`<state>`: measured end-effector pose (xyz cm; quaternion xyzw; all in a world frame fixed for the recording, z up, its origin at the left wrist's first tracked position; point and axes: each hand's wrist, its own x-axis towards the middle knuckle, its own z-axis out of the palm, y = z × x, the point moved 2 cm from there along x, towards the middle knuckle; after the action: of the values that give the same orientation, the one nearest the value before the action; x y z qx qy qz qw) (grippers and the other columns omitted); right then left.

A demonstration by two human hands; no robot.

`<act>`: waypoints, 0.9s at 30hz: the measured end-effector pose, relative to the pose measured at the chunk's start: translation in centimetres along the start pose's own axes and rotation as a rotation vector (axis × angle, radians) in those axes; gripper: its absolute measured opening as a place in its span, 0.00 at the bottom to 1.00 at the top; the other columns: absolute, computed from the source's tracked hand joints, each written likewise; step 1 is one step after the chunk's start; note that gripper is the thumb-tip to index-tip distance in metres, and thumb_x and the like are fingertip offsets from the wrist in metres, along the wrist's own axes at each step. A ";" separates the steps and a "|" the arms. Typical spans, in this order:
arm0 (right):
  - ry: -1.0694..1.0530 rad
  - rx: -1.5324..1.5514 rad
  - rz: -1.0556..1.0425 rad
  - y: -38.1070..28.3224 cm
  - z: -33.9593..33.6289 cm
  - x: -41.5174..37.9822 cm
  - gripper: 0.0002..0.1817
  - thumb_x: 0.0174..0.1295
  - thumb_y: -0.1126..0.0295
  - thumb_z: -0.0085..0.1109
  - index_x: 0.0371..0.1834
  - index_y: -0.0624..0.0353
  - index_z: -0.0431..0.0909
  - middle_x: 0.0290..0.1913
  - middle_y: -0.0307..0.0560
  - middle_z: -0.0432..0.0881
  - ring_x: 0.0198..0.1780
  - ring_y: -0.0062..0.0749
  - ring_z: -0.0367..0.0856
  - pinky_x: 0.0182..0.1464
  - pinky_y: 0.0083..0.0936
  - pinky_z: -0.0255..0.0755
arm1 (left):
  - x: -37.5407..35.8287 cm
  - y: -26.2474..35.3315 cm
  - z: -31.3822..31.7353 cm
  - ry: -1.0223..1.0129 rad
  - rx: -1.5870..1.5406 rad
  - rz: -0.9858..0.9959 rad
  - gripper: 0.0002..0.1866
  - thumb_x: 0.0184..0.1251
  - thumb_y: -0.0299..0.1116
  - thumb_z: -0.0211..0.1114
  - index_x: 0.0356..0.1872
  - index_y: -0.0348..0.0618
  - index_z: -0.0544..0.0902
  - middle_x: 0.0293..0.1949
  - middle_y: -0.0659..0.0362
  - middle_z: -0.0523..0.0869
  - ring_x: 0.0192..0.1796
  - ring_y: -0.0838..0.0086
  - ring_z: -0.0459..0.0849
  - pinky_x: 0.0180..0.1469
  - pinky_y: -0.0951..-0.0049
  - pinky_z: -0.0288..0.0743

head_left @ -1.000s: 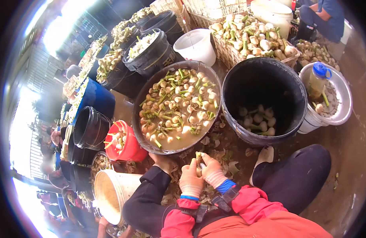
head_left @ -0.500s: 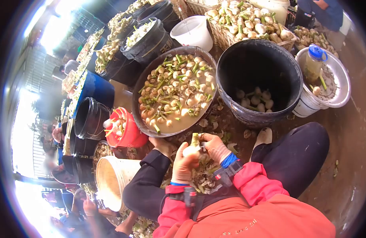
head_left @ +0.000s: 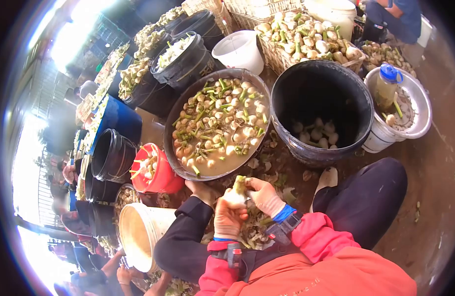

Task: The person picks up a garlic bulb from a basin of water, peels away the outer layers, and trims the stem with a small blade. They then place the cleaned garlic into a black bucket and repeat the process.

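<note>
Left hand (head_left: 228,218) grips bulb (head_left: 234,199), stem up. Right hand (head_left: 265,198) curls against it; cannot tell what it grips. Basin (head_left: 169,141) lies beyond.

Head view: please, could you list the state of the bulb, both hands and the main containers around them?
Bulb: held, green stem attached.
Left hand: closed around the bulb.
Right hand: curled near the stem; its grip is unclear.
Basin: bulbs in murky water.
Large black bucket: open, pale bulbs at bottom.
Red bucket: open, bulbs inside.
Wicker basket: heaped with bulbs.
Bottle: blue top on.
</note>
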<state>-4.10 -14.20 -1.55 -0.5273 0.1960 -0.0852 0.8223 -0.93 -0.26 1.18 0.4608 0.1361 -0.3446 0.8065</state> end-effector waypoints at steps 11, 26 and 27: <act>-0.111 0.424 0.176 1.0 0.5 0.3 0.19 0.55 0.80 0.61 0.52 0.64 0.75 0.44 0.39 0.81 0.45 0.23 0.78 0.50 0.21 0.72 | 1.6 -1.0 -2.1 -0.011 0.481 0.238 0.32 0.57 0.57 0.63 0.55 0.44 0.71 0.38 0.61 0.80 0.31 0.77 0.77 0.27 0.75 0.74; 0.080 0.307 0.085 -0.3 0.9 -0.1 0.20 0.50 0.90 0.46 0.47 0.66 0.77 0.43 0.42 0.81 0.44 0.26 0.78 0.47 0.20 0.72 | 1.0 -0.4 0.3 0.235 0.225 0.134 0.25 0.61 0.58 0.58 0.49 0.49 0.73 0.37 0.63 0.81 0.34 0.74 0.79 0.32 0.72 0.73; 0.044 0.205 0.048 0.0 0.9 0.1 0.20 0.50 0.89 0.45 0.47 0.65 0.77 0.43 0.41 0.82 0.45 0.25 0.78 0.47 0.19 0.71 | 0.0 -0.8 1.0 0.176 0.273 0.236 0.29 0.62 0.53 0.60 0.57 0.47 0.66 0.45 0.60 0.78 0.41 0.73 0.79 0.39 0.71 0.74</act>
<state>-3.62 -13.48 -1.25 -0.4338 0.2168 -0.0967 0.8692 -1.56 -1.32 1.19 0.6071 0.1031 -0.2212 0.7562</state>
